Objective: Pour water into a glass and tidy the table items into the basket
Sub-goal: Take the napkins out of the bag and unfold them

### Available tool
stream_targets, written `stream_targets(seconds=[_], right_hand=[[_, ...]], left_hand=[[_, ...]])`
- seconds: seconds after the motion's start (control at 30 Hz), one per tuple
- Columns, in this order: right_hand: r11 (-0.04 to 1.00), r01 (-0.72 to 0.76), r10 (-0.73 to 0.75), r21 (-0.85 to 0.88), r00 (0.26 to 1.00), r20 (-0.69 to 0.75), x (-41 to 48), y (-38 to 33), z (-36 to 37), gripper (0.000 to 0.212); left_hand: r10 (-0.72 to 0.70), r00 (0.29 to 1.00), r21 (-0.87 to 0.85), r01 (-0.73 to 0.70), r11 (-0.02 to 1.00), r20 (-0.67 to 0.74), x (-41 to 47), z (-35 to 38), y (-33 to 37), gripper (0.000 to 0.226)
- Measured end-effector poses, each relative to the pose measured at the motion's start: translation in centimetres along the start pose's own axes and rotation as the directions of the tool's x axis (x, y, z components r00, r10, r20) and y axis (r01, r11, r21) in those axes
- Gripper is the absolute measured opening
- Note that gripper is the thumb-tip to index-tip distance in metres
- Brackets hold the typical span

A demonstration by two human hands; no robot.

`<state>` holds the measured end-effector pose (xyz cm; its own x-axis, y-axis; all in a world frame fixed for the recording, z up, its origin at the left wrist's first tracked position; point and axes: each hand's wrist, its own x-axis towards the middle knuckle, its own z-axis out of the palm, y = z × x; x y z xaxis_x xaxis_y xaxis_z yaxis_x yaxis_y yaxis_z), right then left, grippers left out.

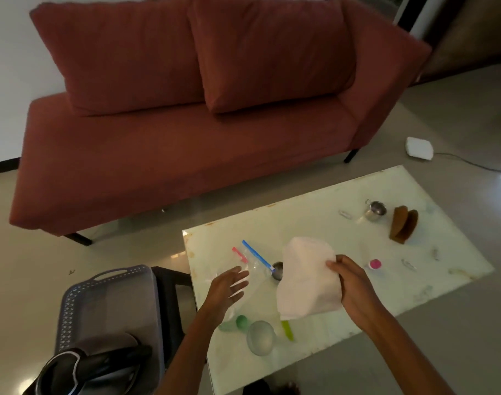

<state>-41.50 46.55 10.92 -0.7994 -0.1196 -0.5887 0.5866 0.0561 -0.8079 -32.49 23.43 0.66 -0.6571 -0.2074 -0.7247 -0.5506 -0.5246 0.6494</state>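
Most of the tidying looks undone, we judge.

- Basket [72,303]: grey-blue plastic with a perforated rim and a slot handle. It sits off the left end of the table [300,218]. It holds a few dark items we cannot identify.
- Glass [260,337]: clear and round, standing near the table's near edge. We cannot tell whether it holds water, so we leave the pour unconfirmed.
- Right hand [354,283]: fingers curled round one edge of a white cloth [306,277]. The cloth is soft and creased and hangs limp above the tabletop.
- Left hand [226,286]: fingers straight and spread, holding nothing, above the clear zip bags [255,256]. The bags are thin film, with one blue and one red seal strip.

Left on the table:
- a metal spoon [277,270], partly behind the cloth
- a small round pink cap [375,264]
- a shiny steel cup [374,210]
- a brown curved holder [404,223] standing upright
- a green piece [240,322] and a yellow-green piece [287,329] just beside the glass, both seemingly plastic

The tabletop is pale, glossy and faintly marbled.
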Motion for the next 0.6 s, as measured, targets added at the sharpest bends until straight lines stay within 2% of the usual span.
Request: stream_targets(seconds=[0.1,0.23,0.37,0.5,0.6], right_hand=[[0.998,0.005,-0.006,0.064,1.0,0.018,-1.4,-2.0,-1.6,0.013],[0.988,-0.028,0.019,0.153,0.998,0.06,-2.0,-3.9,-4.7,0.008],[0.952,-0.092,0.061,0.292,0.992,0.114,-1.0,-4.9,-8.5,0.014],[0.954,-0.121,0.082,0.273,0.985,0.152,2.0,-4.7,-13.4,0.013],[0.964,-0.159,0.114,0.215,0.972,0.205,4.5,-5.0,-17.5,0.025]], left_hand=[[-0.003,0.996,0.0,0.003,1.0,0.085,-1.9,4.1,1.8,0.034],[-0.138,0.965,-0.026,0.147,0.989,0.223,-4.1,10.2,2.5,0.042],[-0.221,0.921,-0.063,0.253,0.965,0.32,-5.1,14.9,1.7,0.059],[-0.178,0.956,-0.106,0.207,0.973,0.233,-5.8,20.4,1.7,0.047],[-0.061,0.986,-0.025,0.065,0.998,0.153,-5.9,24.5,0.8,0.037]])
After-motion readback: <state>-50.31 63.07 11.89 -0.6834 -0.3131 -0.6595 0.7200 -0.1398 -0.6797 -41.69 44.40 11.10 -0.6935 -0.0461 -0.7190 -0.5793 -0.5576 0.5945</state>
